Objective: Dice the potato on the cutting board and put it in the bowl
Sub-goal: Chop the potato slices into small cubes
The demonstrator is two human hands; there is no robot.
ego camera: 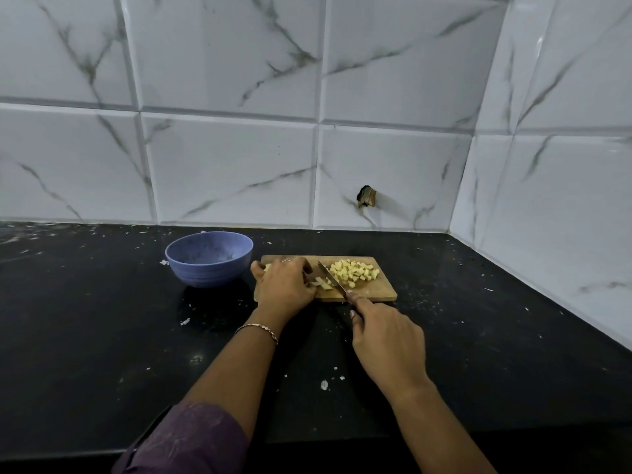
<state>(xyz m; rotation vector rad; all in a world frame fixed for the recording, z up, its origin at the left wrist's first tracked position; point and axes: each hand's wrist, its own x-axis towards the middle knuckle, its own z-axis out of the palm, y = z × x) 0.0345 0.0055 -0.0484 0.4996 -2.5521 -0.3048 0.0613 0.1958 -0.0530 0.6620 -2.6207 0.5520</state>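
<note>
Nearest the camera, the right hand point(388, 340) grips the knife point(331, 276) handle, blade angled toward 11 o'clock. Beyond it, the left hand point(284, 283) presses down on the remaining potato strips point(321, 284) on the cutting board point(383, 292). Diced cubes point(354, 272) lie at the board's 2 o'clock. Dicing is near completion. Next: finish the cross-cuts, then transfer the cubes into the empty bowl point(209, 258) at 10 o'clock.

Open black desk point(102, 336) left clear in front, bowl point(209, 258) set just left of cutting board point(383, 292), tiled wall point(564, 217) closing the right.
</note>
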